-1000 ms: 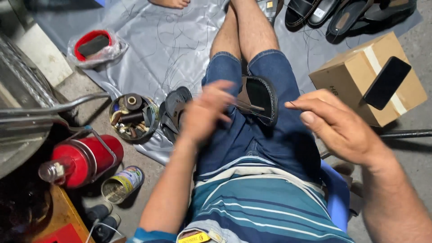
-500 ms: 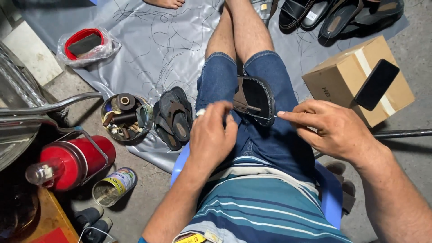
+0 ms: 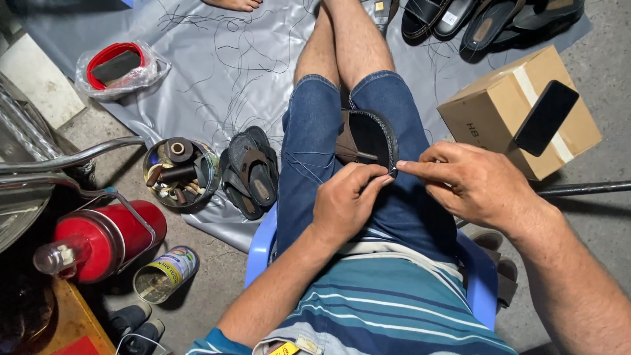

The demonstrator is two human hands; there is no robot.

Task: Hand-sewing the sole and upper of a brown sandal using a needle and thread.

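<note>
A dark sandal (image 3: 369,139) with a brown strap lies on my lap, over blue denim shorts. My left hand (image 3: 345,200) rests at its near edge, fingers pinched against the sole rim. My right hand (image 3: 474,184) comes in from the right, thumb and forefinger pinched at the same spot on the stitched rim. Thin dark thread trails over the shorts near my fingers. I cannot tell if a needle is between them.
A pair of dark sandals (image 3: 251,172) lies left of my leg on a grey sheet (image 3: 217,79). A round tin of spools (image 3: 179,172), a red flask (image 3: 98,240) and a can (image 3: 163,275) stand at left. A cardboard box (image 3: 513,112) carries a black phone (image 3: 545,117); more sandals (image 3: 486,20) beyond.
Both hands have dropped from in front of me onto the sandal on my lap and closed together at its near rim.
</note>
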